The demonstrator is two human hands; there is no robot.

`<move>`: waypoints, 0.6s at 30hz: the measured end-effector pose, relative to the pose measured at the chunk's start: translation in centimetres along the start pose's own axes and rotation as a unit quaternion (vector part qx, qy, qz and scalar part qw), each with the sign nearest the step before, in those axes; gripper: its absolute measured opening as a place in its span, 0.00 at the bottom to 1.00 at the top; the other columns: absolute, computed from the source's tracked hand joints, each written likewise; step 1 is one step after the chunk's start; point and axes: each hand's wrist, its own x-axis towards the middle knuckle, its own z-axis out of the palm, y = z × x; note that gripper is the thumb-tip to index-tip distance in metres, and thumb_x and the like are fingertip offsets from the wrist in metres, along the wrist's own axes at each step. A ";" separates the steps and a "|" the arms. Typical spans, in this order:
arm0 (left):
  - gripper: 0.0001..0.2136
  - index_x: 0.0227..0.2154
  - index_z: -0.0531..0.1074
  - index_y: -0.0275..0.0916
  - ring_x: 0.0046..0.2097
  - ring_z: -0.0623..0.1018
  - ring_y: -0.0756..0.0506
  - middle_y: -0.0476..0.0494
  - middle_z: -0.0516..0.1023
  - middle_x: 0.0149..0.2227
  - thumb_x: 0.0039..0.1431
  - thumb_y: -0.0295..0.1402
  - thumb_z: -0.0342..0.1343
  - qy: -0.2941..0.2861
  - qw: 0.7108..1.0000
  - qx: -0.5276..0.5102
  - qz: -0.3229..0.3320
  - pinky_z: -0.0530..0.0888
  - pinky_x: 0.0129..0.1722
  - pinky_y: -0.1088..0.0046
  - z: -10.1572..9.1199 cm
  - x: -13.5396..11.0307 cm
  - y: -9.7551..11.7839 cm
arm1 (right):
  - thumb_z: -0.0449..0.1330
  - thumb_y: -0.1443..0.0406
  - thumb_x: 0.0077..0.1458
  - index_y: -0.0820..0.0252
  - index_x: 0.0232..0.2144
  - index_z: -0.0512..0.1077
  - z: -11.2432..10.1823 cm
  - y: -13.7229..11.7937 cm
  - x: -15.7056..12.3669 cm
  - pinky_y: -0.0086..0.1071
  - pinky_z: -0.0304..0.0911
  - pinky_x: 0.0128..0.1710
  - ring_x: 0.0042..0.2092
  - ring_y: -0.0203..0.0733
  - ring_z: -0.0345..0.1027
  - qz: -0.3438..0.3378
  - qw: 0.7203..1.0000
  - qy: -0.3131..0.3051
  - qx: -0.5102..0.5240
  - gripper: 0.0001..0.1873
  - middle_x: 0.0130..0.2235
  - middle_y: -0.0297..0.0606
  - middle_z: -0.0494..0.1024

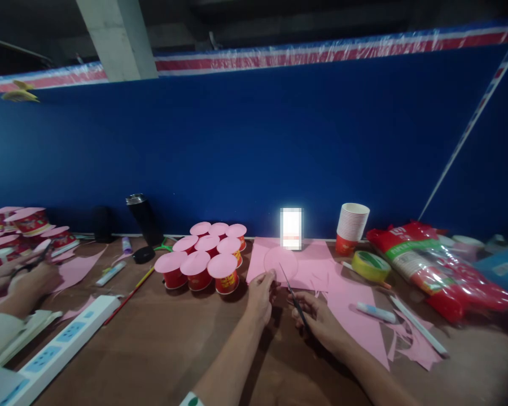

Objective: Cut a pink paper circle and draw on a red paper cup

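My left hand point(262, 296) is closed in a pinch at the near edge of a round pink paper piece point(281, 265). This disc lies in front of a flat pink sheet point(260, 254) of the same colour, so its outline is faint. In my right hand point(315, 318) is a pair of scissors point(297, 304) with dark handles, its blades pointing up and away toward the disc. Whether the blades touch the paper I cannot tell. Left of my hands stand several red paper cups point(201, 281), each topped with a pink paper disc point(195, 263).
Right: stacked paper cups point(353, 225), yellow tape point(370, 266), a glue stick point(376, 312), pink scraps point(415, 338) and a red plastic bag point(432, 265). Left: a power strip point(68, 332), a pencil point(131, 293), a black flask point(144, 217) and another person's hands point(29, 285) with scissors.
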 end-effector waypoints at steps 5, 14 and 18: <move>0.20 0.18 0.68 0.34 0.21 0.70 0.55 0.52 0.71 0.17 0.32 0.43 0.70 -0.025 1.000 -0.012 0.000 0.64 0.21 0.82 0.0 0.1 -0.1 | 0.64 0.57 0.48 0.58 0.44 0.65 0.1 -0.2 -0.1 0.22 0.57 0.18 0.25 0.30 0.61 0.010 1.000 0.009 -0.006 0.23 0.27 0.27 0.67; 0.19 0.18 0.69 0.34 0.21 0.70 0.55 0.52 0.71 0.18 0.32 0.43 0.70 -0.023 1.000 -0.015 -0.002 0.64 0.21 0.82 0.0 0.1 0.0 | 0.63 0.54 0.48 0.57 0.43 0.65 0.3 -0.5 -0.3 0.22 0.56 0.17 0.23 0.30 0.61 0.017 0.999 0.023 -0.014 0.22 0.26 0.27 0.67; 0.19 0.19 0.69 0.34 0.20 0.70 0.55 0.51 0.71 0.18 0.33 0.43 0.70 -0.024 1.000 -0.007 -0.001 0.63 0.20 0.82 -0.1 0.1 -0.1 | 0.63 0.54 0.47 0.57 0.43 0.65 0.3 -0.5 -0.2 0.22 0.55 0.16 0.22 0.29 0.59 0.016 1.000 0.017 -0.010 0.23 0.26 0.26 0.67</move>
